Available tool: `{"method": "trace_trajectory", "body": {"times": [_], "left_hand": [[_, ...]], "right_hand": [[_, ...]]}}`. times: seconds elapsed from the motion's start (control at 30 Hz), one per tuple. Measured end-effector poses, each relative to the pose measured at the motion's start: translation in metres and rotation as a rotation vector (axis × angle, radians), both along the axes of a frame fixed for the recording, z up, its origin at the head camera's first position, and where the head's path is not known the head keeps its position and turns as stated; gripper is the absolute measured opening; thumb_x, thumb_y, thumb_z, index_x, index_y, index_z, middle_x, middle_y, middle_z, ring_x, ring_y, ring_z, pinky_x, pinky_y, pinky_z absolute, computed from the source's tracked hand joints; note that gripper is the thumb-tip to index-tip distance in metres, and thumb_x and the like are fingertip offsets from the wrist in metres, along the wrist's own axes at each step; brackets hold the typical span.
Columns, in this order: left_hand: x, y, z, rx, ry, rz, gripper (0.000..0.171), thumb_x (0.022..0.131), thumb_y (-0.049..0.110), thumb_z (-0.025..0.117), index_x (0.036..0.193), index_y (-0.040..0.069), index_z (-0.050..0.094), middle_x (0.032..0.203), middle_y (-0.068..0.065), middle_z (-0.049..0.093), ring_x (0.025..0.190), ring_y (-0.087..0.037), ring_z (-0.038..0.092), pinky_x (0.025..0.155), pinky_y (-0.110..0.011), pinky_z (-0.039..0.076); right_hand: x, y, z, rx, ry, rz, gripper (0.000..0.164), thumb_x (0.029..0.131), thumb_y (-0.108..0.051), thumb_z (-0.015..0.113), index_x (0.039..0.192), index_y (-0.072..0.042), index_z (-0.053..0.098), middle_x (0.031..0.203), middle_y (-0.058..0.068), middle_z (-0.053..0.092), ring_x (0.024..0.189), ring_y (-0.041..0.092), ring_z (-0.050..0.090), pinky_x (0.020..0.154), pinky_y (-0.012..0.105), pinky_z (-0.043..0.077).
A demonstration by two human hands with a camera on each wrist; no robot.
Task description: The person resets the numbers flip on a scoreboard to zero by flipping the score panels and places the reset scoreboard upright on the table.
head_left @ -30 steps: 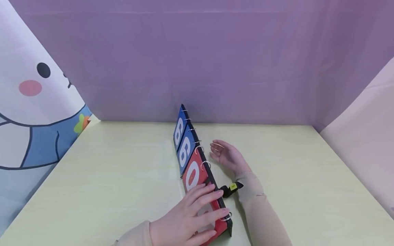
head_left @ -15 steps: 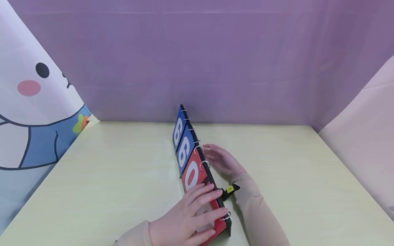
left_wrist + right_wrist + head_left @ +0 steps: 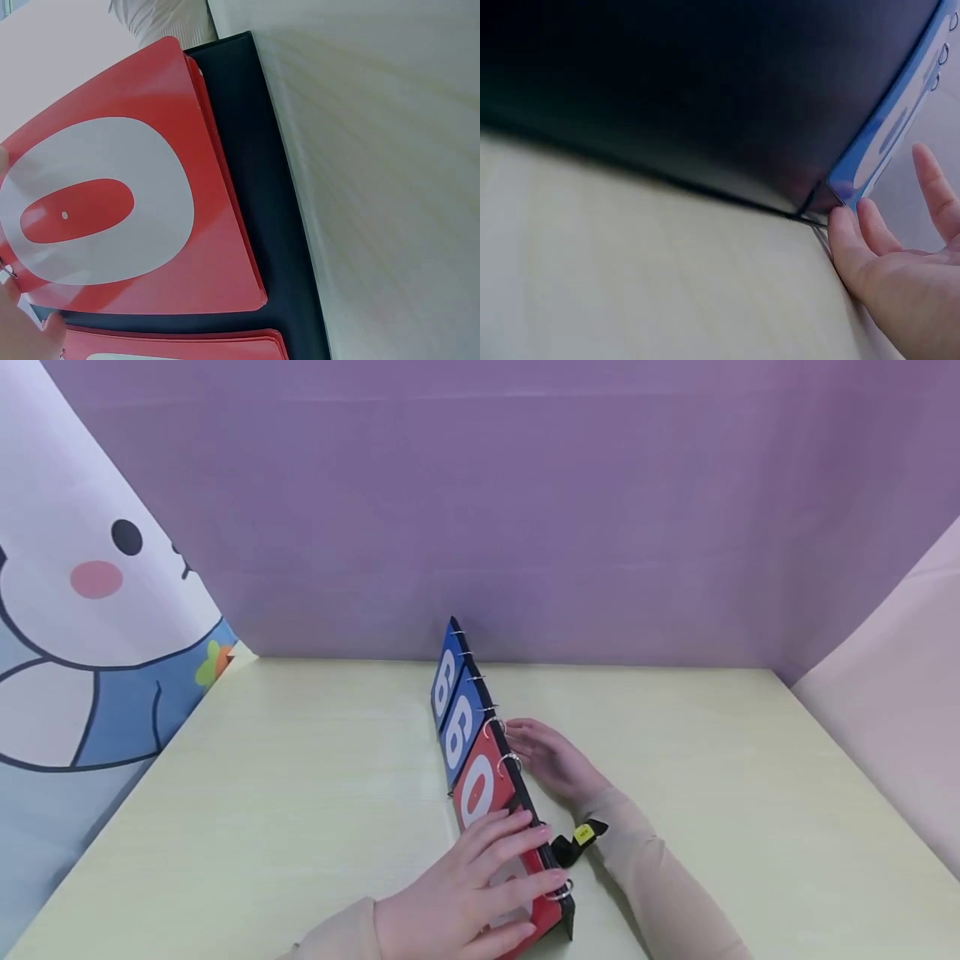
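A flip scoreboard (image 3: 521,785) stands as a tent on the table, its ring-bound ridge running away from me. Blue cards (image 3: 459,731) with white numerals hang at the far end, and a red card (image 3: 157,172) with a white 0 hangs nearer. My left hand (image 3: 472,893) lies with fingers spread over the nearest red card, fingertips at the ridge. Behind the board is my right hand (image 3: 558,764), its fingertips partly hidden by the ridge. In the right wrist view, its loosely extended fingers are right at the lower corner of a blue card (image 3: 862,165).
A black piece with a yellow tag (image 3: 583,835) sits by my right wrist. Pale wood-look table (image 3: 337,760) surrounds the board. A purple cloth (image 3: 480,510) hangs along the back, and a cartoon-printed cloth (image 3: 120,710) covers the left side.
My right hand has moved left, close in behind the scoreboard, from a spot apart from it. The left hand stays on the near card. The head view has shifted slightly.
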State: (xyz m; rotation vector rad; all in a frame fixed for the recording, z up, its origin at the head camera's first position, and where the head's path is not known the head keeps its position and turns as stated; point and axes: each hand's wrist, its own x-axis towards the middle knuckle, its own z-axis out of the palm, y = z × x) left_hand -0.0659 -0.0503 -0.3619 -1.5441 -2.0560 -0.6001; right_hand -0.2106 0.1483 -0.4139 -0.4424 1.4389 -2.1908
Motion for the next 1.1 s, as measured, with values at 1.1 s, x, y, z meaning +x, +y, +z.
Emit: {"method": "trace_trajectory", "body": {"times": [1.1], "left_hand": [[-0.0014,0.0011,-0.0021,0.036,0.026,-0.005,0.045,0.093,0.032,0.053,0.134,0.014,0.049,0.145,-0.013,0.034,0.136,-0.031,0.029,0.108,-0.048,0.03]], "right_hand": [[0.0038,0.0061,0.0042,0.004,-0.142,-0.198,0.015,0.097,-0.01,0.044,0.111,-0.012,0.049,0.095,-0.002,0.059,0.089,0.011,0.057,0.082,0.028,0.048]]}}
